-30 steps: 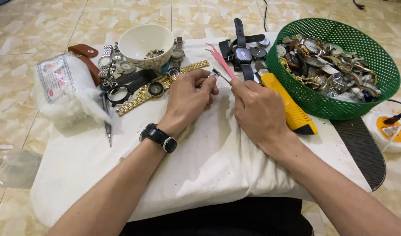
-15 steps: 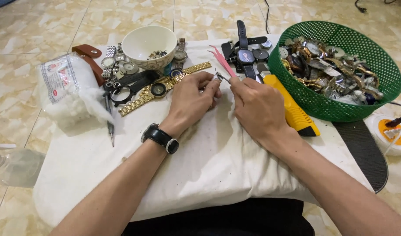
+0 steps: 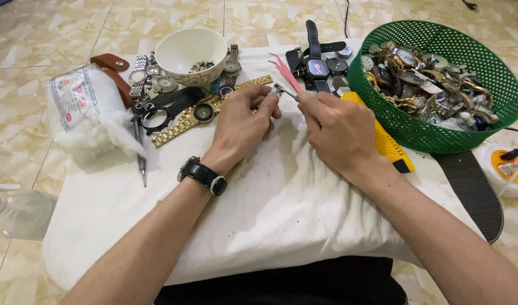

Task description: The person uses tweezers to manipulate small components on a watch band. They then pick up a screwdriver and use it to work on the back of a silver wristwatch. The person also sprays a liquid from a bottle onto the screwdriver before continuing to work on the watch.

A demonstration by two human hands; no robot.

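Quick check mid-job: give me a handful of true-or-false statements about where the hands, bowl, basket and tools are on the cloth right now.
1. The left hand and the right hand meet over a small metal part. True.
2. The green basket is empty. False: it is piled with watches and watch parts.
3. A black wristwatch sits on the left wrist. True.
4. The white bowl lies to the right of the basket. False: it stands at the far left side of the cloth, behind the left hand.
5. The screwdriver is in the right hand. False: it lies on the white cloth, left of the left arm, untouched.
6. A yellow tool lies beside the right hand. True.
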